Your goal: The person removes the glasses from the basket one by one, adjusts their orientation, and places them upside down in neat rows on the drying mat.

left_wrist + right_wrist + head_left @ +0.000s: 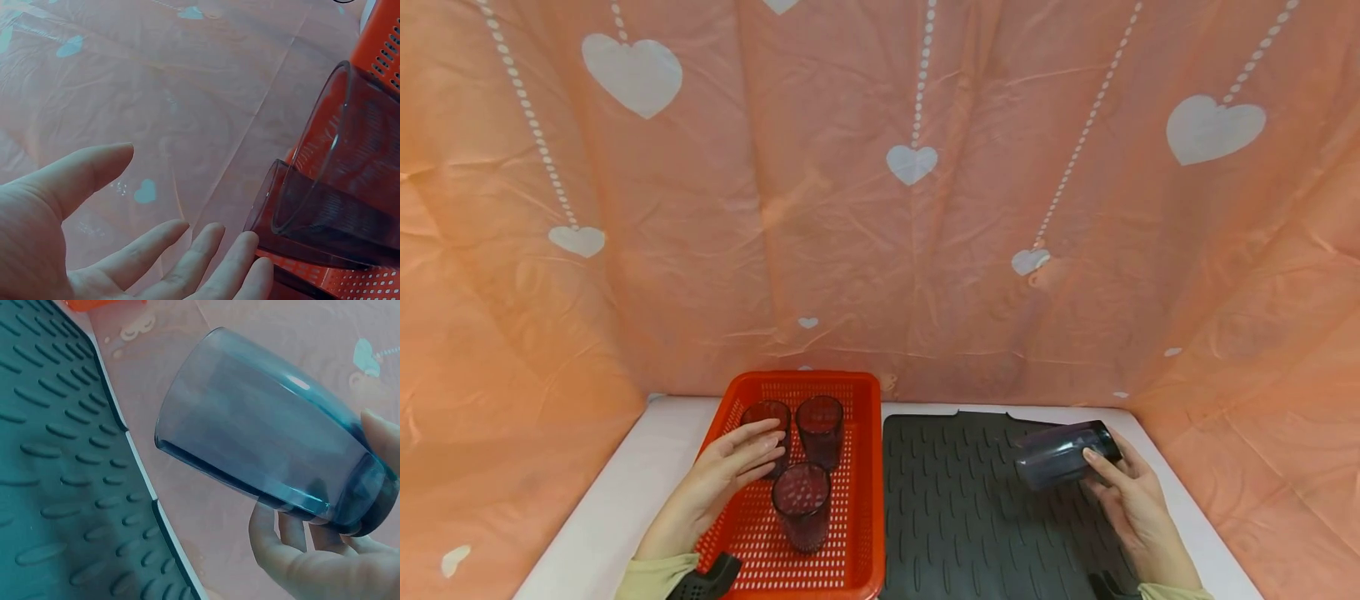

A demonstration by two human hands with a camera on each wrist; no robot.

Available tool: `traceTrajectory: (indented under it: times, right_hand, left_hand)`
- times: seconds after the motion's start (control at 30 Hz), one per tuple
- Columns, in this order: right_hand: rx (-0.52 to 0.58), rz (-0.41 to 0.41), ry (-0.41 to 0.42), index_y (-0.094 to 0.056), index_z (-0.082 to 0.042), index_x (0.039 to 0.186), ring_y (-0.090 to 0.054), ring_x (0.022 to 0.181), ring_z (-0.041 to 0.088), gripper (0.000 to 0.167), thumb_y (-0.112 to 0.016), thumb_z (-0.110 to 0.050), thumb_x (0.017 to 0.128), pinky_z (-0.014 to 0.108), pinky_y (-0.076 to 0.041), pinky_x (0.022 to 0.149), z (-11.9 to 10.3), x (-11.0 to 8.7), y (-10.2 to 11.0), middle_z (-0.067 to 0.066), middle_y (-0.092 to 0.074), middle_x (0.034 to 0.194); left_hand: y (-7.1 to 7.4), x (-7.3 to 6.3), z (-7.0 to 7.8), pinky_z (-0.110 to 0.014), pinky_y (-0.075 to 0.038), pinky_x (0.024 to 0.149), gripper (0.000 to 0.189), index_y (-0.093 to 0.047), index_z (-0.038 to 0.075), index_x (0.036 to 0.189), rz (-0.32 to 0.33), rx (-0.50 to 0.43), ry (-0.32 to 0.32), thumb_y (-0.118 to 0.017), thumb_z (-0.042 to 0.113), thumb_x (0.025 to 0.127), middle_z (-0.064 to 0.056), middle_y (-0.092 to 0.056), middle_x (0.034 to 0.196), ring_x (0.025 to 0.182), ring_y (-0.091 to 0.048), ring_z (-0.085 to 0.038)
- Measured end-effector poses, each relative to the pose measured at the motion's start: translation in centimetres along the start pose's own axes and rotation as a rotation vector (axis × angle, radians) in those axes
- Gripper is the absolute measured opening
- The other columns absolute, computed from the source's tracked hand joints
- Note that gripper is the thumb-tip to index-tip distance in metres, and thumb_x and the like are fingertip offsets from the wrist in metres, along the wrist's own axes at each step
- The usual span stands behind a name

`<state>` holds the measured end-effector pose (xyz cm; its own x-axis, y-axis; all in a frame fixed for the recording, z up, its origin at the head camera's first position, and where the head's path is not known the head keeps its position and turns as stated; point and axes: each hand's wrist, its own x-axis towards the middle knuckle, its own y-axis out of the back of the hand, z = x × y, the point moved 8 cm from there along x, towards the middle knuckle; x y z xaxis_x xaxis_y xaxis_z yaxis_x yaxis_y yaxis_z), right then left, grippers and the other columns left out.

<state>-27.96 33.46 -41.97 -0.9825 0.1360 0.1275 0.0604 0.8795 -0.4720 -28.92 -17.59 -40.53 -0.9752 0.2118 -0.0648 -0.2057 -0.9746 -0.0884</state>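
Note:
My right hand (pixel 1131 496) grips a dark translucent drinking glass (pixel 1060 454) near its base, thumb on one side and fingers on the other. The glass lies tilted almost sideways over the black ridged mat, its mouth toward the left; in the right wrist view the glass (pixel 269 431) looks bluish and empty. My left hand (pixel 722 475) is spread over the left side of the red basket (pixel 868 517), fingers extended beside the glasses and holding nothing. Inside the basket stand three glasses: one at back right (pixel 822 429), one in front (pixel 802 508), and one at back left (pixel 767 410), partly hidden by my fingers.
The black ridged mat (pixel 955 508) lies right of the basket on a white table (pixel 602 492). An orange sheet (pixel 850 250) with white hearts hangs behind the table and along both sides.

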Motion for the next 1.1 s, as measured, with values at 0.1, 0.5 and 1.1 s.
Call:
traceTrajectory:
  times: [0.1,0.5,1.1]
  right_hand:
    - [-0.005,0.0,-0.002,-0.061,-0.025,0.119,-0.062,0.095,0.011,0.046,-0.054,0.011,0.091,0.028,-0.054,0.077,-0.1,0.0,0.4,-0.001,-0.062,0.108]
    - [-0.023,0.023,0.051,-0.058,-0.02,0.124,-0.061,0.091,0.008,0.049,-0.055,0.014,0.089,0.024,-0.053,0.073,-0.8,0.2,1.7,-0.004,-0.062,0.109]
    - [-0.094,0.064,0.09,-0.061,-0.019,0.121,-0.064,0.089,0.008,0.052,-0.059,0.018,0.085,0.024,-0.053,0.07,-1.2,0.9,4.3,-0.011,-0.063,0.113]
  left_hand:
    - [-0.1,0.1,0.0,-0.042,-0.04,0.102,0.056,-0.031,-0.005,0.145,-0.004,0.009,0.005,-0.053,0.02,0.1,-0.025,-0.041,0.142,0.122,-0.052,-0.029]
    - [-0.3,0.3,0.0,-0.044,-0.039,0.102,0.058,-0.03,-0.007,0.145,-0.052,0.04,0.002,-0.053,0.02,0.1,-0.027,-0.039,0.142,0.124,-0.049,-0.033]
    - [-1.1,0.6,-0.9,-0.044,-0.041,0.1,0.06,-0.033,-0.006,0.144,-0.127,0.111,0.039,-0.054,0.026,0.099,-0.022,-0.042,0.142,0.127,-0.044,-0.038]
